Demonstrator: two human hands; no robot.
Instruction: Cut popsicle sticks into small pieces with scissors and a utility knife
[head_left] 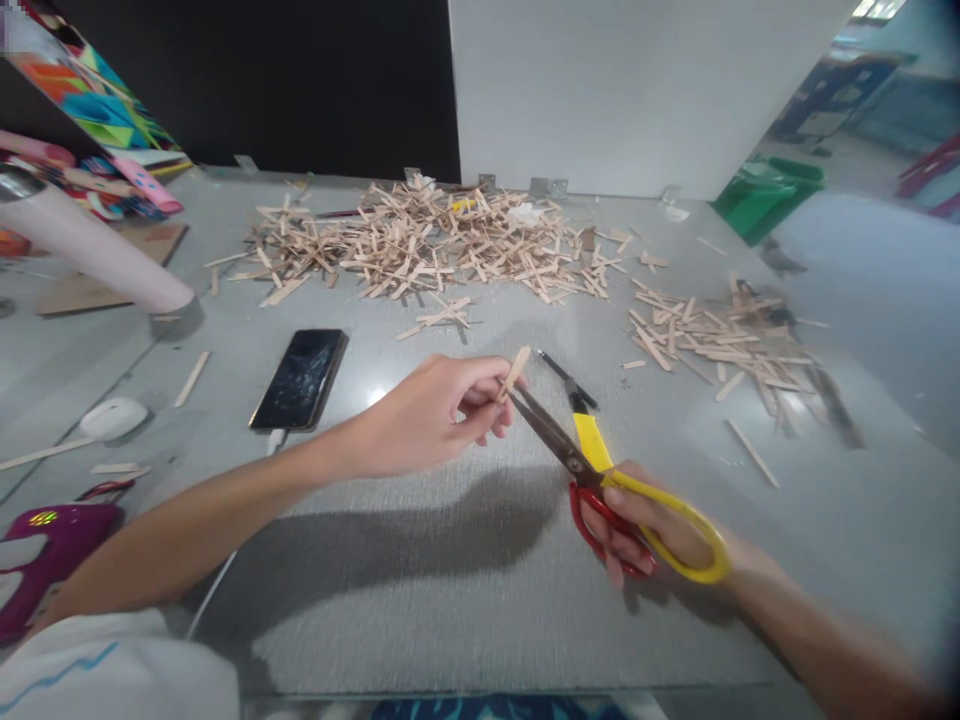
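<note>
Between the thumb and fingers of my left hand [427, 415] is a short piece of wooden craft stick [517, 366], tilted up to the right. My right hand [637, 520] grips a pair of scissors [559, 440] with one yellow and one red handle, thumb and fingers through the loops. The scissor blades point up and left, their tips close to the stick; whether they touch it I cannot tell. Just behind the scissors a yellow utility knife [589, 430] lies on the table, partly covered by them and my right hand.
A big heap of wooden stick pieces [420, 245] lies along the back, with a smaller heap [720, 335] at right. Left are a phone [300, 380] on a white cable, a pale tumbler [97, 245], a white mouse-like object [114, 418] and a purple device [60, 550].
</note>
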